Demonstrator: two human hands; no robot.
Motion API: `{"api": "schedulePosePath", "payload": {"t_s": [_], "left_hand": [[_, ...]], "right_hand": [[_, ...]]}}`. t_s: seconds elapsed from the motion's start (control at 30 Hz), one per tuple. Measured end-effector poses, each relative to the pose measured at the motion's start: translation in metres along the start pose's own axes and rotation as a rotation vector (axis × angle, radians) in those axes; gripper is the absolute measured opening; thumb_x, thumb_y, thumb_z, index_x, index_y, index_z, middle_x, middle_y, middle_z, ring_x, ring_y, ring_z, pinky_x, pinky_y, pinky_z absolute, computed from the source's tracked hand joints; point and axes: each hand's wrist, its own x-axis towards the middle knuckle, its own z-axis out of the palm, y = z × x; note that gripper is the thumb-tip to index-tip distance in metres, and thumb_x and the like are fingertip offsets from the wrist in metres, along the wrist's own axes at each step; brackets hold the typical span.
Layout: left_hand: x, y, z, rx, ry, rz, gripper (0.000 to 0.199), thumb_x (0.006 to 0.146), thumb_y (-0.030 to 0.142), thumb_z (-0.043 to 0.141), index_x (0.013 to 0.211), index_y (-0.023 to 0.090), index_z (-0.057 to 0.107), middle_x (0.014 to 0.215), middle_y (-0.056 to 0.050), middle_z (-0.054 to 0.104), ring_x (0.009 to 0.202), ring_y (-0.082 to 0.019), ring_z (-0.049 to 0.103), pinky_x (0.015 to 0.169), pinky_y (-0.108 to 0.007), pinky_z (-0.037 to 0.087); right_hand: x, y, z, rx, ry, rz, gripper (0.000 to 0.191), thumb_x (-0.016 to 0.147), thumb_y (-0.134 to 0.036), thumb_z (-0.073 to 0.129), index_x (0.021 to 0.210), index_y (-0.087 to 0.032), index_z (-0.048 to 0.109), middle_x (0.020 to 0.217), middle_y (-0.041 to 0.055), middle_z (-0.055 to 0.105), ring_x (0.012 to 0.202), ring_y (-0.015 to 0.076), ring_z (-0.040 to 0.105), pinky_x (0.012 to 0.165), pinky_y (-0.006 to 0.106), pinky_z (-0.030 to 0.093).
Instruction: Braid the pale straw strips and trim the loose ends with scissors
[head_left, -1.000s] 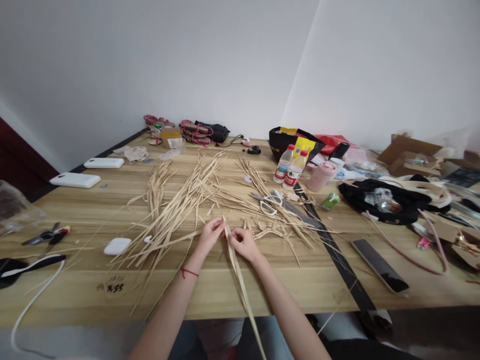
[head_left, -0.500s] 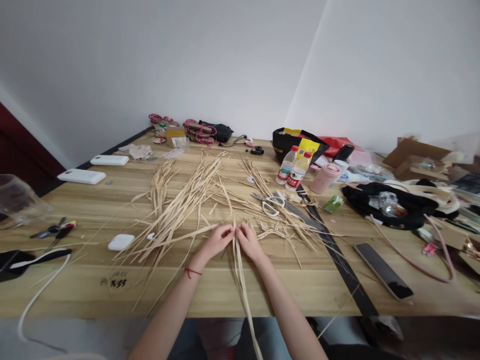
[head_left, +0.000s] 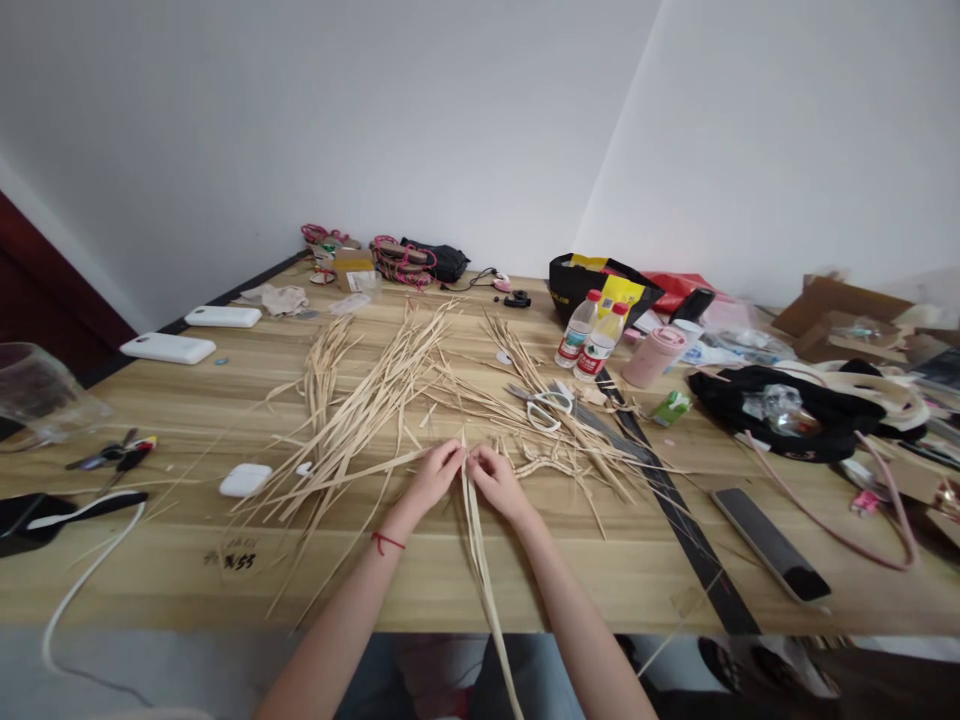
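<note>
Pale straw strips point(head_left: 480, 560) run from between my hands down over the front edge of the table towards my lap. My left hand point(head_left: 441, 472) pinches their upper end, with a red string bracelet point(head_left: 388, 543) at its wrist. Close against it, my right hand point(head_left: 495, 482) grips the same strips with curled fingers. The fingertips nearly meet, and the exact hold between them is too small to make out. Just beyond lies a loose pile of dry straw point(head_left: 390, 380). A short braided straw piece point(head_left: 551, 462) rests right of my right hand.
White-handled scissors point(head_left: 549, 408) lie among straw to the right. Two bottles point(head_left: 598, 345), a pink cup point(head_left: 654, 357) and a black bag point(head_left: 787, 415) stand farther right. A phone point(head_left: 771, 543) lies near the front edge. A white earphone case point(head_left: 245, 480) is at left.
A straw strip that stretched upward from my fingers towards the pile no longer shows there. Both hands have shifted very slightly, still pinching the strips.
</note>
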Motion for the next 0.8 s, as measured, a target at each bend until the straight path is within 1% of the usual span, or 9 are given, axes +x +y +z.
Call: {"api": "schedulePosePath", "payload": {"t_s": [0.13,0.27,0.4,0.47,0.57,0.67,0.8], "left_hand": [[-0.0014,0.0044,-0.0008,0.001,-0.064,0.029,0.026,0.086,0.035,0.043,0.067,0.018,0.048,0.064,0.002,0.046,0.065,-0.013,0.044,0.063,-0.024,0.036],[-0.0034,0.0083,-0.0017,0.003,-0.162,0.030,0.026,0.088,0.036,0.039,0.072,0.018,0.049,0.071,0.002,0.050,0.071,-0.014,0.046,0.069,-0.025,0.038],[-0.0022,0.0083,-0.0037,-0.064,-0.183,-0.010,0.026,0.088,0.037,0.039,0.073,0.018,0.049,0.071,0.002,0.048,0.071,-0.014,0.046,0.070,-0.025,0.039],[-0.0012,0.0076,-0.0046,-0.114,-0.188,-0.029,0.026,0.087,0.037,0.040,0.071,0.018,0.049,0.070,0.002,0.048,0.071,-0.014,0.046,0.070,-0.026,0.039],[-0.0007,0.0065,-0.0040,-0.152,-0.179,-0.039,0.027,0.086,0.036,0.042,0.068,0.018,0.048,0.068,0.002,0.048,0.070,-0.014,0.046,0.069,-0.025,0.038],[-0.0010,0.0048,-0.0012,-0.124,-0.153,-0.036,0.025,0.085,0.035,0.044,0.067,0.018,0.047,0.066,0.003,0.045,0.066,-0.012,0.044,0.064,-0.024,0.037],[-0.0013,0.0018,0.0015,0.020,-0.019,-0.026,0.028,0.085,0.037,0.042,0.065,0.018,0.044,0.061,0.004,0.042,0.061,-0.011,0.040,0.059,-0.023,0.034]], "right_hand": [[0.0009,0.0019,-0.0024,0.036,-0.001,0.049,0.019,0.080,-0.033,0.051,0.067,-0.019,0.050,0.059,-0.0043,0.044,0.056,0.0105,0.039,0.055,0.022,0.032],[0.0016,0.0046,-0.0031,0.057,-0.017,0.059,0.028,0.081,-0.036,0.050,0.060,-0.019,0.044,0.055,-0.0051,0.040,0.054,0.0096,0.036,0.053,0.022,0.029],[0.0021,0.0062,-0.0020,0.256,-0.066,0.142,0.032,0.082,-0.043,0.048,0.061,-0.020,0.041,0.050,-0.0077,0.032,0.046,0.0078,0.028,0.046,0.021,0.022],[0.0023,0.0062,-0.0023,0.333,-0.089,0.178,0.031,0.081,-0.044,0.049,0.062,-0.020,0.042,0.049,-0.0084,0.029,0.044,0.0074,0.025,0.044,0.021,0.018],[0.0026,0.0060,-0.0043,0.313,-0.096,0.179,0.030,0.081,-0.043,0.048,0.063,-0.019,0.046,0.049,-0.0081,0.031,0.044,0.0074,0.024,0.044,0.022,0.018],[0.0021,0.0056,-0.0059,0.193,-0.106,0.112,0.031,0.080,-0.040,0.048,0.058,-0.019,0.043,0.051,-0.0071,0.032,0.048,0.0078,0.027,0.047,0.022,0.021],[-0.0003,0.0037,-0.0041,0.037,-0.189,0.011,0.028,0.081,-0.033,0.046,0.057,-0.019,0.039,0.055,-0.0061,0.032,0.053,0.0084,0.029,0.051,0.022,0.024]]}}
